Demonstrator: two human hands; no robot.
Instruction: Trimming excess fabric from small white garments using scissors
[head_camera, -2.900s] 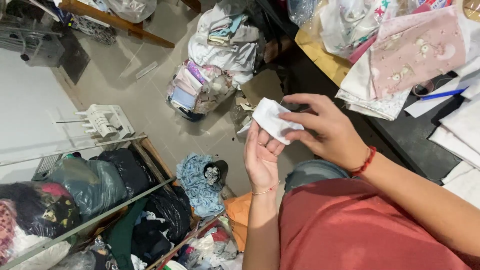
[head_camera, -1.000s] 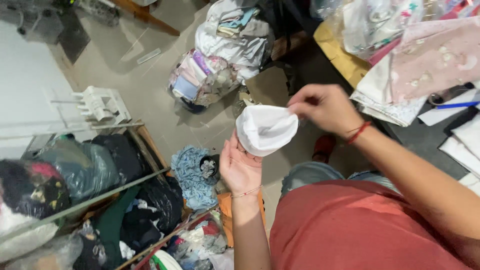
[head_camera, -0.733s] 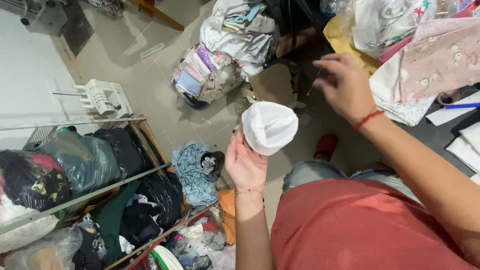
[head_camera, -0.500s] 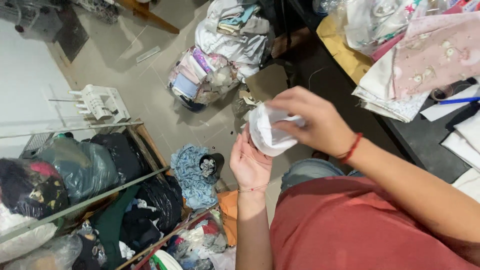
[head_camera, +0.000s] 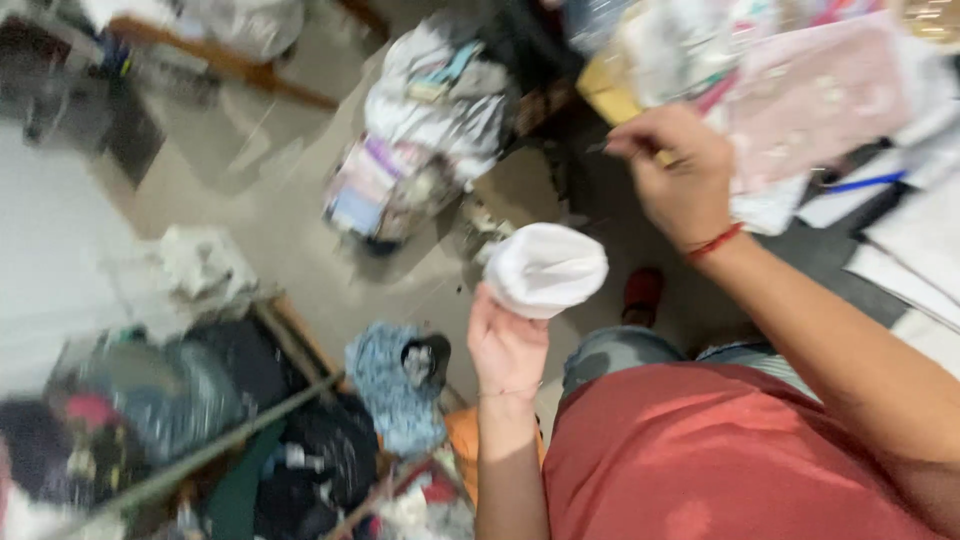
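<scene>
My left hand (head_camera: 505, 345) is held palm up in front of me, shut on the lower edge of a small white cloth piece (head_camera: 545, 268) that bulges into a rounded cap shape. My right hand (head_camera: 680, 175) is raised up and to the right of the cloth, apart from it. Its fingertips are pinched together on a thin dark needle-like sliver (head_camera: 603, 148); motion blur hides what it is. A red thread bracelet (head_camera: 715, 242) circles the right wrist. My red shirt (head_camera: 730, 460) fills the bottom right.
A heap of folded fabrics (head_camera: 430, 120) lies on the floor ahead. At the right, a table carries pink patterned cloth (head_camera: 820, 100), white pieces and a blue pen (head_camera: 865, 183). A rack with dark bags (head_camera: 200, 400) and a blue cloth (head_camera: 385, 385) stand lower left.
My right hand has lifted off the white cloth and swung up to the right with its fingers pinched. The left hand keeps holding the cloth in about the same place.
</scene>
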